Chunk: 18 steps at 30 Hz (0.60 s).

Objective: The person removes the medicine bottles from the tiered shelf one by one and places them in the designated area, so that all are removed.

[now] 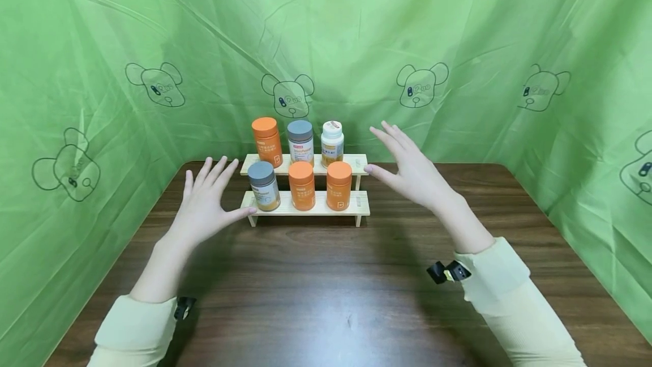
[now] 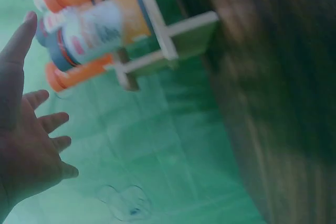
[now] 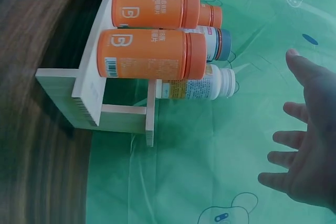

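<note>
Two tiers of a pale wooden rack (image 1: 234,209) carry several supplement bottles. On the lower tier stand a grey-capped bottle (image 1: 264,187) and two orange bottles (image 1: 303,187). The upper tier bears another orange bottle (image 1: 267,143), a second grey-capped bottle (image 1: 301,141) and a small white bottle (image 1: 333,145). My left hand (image 1: 204,208) hovers at the rack's left with fingers spread, its thumb near the lower grey-capped bottle. My right hand (image 1: 410,169) is raised at the rack's right, fingers extended, thumb toward the upper tier. Neither hand holds anything.
The rack stands on a dark wooden table (image 1: 305,276) near its back edge. A green curtain (image 1: 356,27) printed with bear faces hangs behind and on both sides. Small black cameras (image 1: 448,272) sit at the sleeve cuffs.
</note>
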### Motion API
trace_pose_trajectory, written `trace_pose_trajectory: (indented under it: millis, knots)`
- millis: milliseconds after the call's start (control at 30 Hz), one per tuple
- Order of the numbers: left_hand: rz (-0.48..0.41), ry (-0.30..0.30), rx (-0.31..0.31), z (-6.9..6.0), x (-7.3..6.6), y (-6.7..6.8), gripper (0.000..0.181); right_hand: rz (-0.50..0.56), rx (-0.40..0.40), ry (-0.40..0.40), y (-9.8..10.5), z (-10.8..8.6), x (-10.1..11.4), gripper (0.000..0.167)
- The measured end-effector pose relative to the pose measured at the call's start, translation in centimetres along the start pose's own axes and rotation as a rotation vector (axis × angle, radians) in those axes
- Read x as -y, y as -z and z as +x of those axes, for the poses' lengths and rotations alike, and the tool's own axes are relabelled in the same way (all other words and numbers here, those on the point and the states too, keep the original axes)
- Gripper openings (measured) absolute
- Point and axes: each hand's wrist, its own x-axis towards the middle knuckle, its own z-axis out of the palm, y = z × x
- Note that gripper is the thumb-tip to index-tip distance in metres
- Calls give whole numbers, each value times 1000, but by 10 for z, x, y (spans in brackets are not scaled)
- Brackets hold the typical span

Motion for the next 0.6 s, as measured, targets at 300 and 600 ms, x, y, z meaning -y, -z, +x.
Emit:
trace_pose_trajectory:
  millis: [300, 600]
  knots:
    - [-90, 9, 47, 6, 36, -24, 99, 76, 8, 51, -6, 37, -1, 74]
    - [-204, -18, 129, 12, 66, -51, 92, 176, -25, 63, -23, 67, -2, 70]
